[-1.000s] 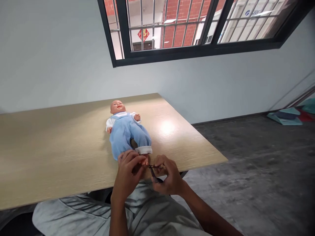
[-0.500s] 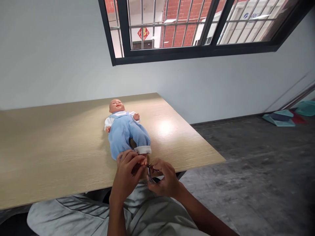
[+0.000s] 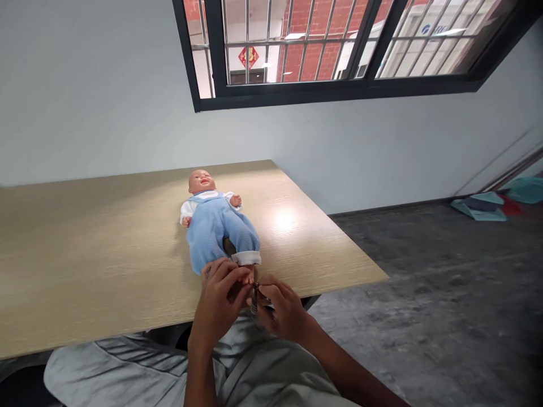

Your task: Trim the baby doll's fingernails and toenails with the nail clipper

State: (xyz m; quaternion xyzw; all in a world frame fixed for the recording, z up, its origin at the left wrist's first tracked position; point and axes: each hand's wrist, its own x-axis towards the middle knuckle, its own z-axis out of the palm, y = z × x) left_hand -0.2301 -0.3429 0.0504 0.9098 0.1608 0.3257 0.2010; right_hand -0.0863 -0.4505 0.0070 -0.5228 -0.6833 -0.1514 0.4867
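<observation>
A baby doll (image 3: 220, 220) in fuzzy blue overalls and a white shirt lies on its back, feet toward me, at the table's near edge. My left hand (image 3: 221, 294) is closed around the doll's foot area; its fingertips pinch near the toes and hide part of the feet. My right hand (image 3: 283, 305) grips a small metal nail clipper (image 3: 254, 299) between thumb and fingers. The clipper's head is at the toes of the doll's bare foot (image 3: 249, 276), below the white trouser cuff. Whether its jaws touch a toe I cannot tell.
The doll lies on a light wood table (image 3: 106, 254), whose right corner juts over the dark grey floor (image 3: 424, 316). A barred window (image 3: 297, 45) is in the wall behind. Teal and red dustpans or similar items (image 3: 483, 204) lie on the floor at far right.
My right hand's fingers have drawn closer together, and the nail clipper has turned more upright, with its lever less spread. My left hand and the doll stay where they were.
</observation>
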